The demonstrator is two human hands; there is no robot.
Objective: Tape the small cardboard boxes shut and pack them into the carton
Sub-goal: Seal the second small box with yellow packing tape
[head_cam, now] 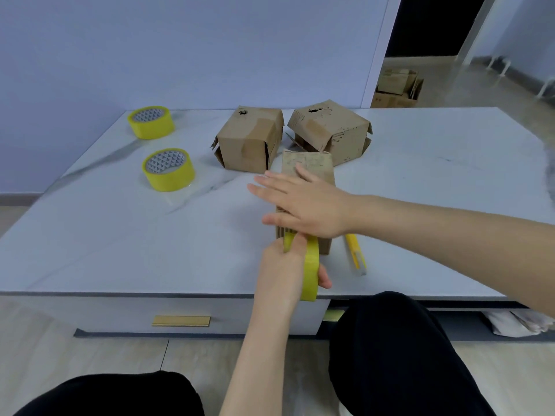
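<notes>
Head view: we find the near box standing on the table, close to its front edge and in front of the person. The right hand lies flat on the box top, fingers straight and spread, pressing down and gripping nothing. The left hand holds the roll with fingers and thumb curled round it, the roll set against the near end face of the box. We cannot make out the tape strip itself, nor whether it has stuck. In our judgement the step is laying tape over the closing seam. To do it well, the flat hand should hold the flaps level and the box from sliding. The roll should be drawn straight along the seam under even tension, then the strip rubbed down and carried a little over each end face. A yellow knife lies just beside the box on its right, partly under the right forearm. It is handy for the cut, yet the forearm could knock it off the edge. A second box and a third box sit just behind, side flaps ajar and so, we judge, not yet sealed. The third is near enough to crowd a long pull. One spare roll and another stand well apart to the left, out of the way. A carton sits on the floor beyond the table's far corner, well out of reach.
</notes>
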